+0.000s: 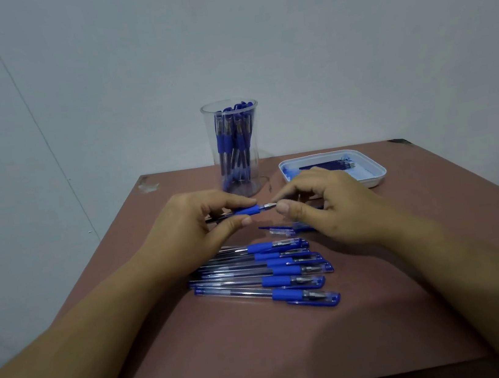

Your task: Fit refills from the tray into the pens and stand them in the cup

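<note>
Forearms (71, 342) cropped below, left fingers (231, 205) grasping pen (246, 211), right fingers (291, 209) pinching its tip (268, 206), cap (281, 232) half hidden

Plain room; brown table (266, 362), blank wall (316, 35)

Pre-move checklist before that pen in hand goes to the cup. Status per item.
1. Left hand grips the pen at its blue sleeve: ok.
2. Right hand pinches the metal tip: ok.
3. Metal tip fully seated on the barrel: cannot tell.
4. Held pen capped: not ok; a loose cap lies on the table by the right hand.
5. Cup upright behind the hands: ok.
6. Refills left in the tray: ok.
</note>
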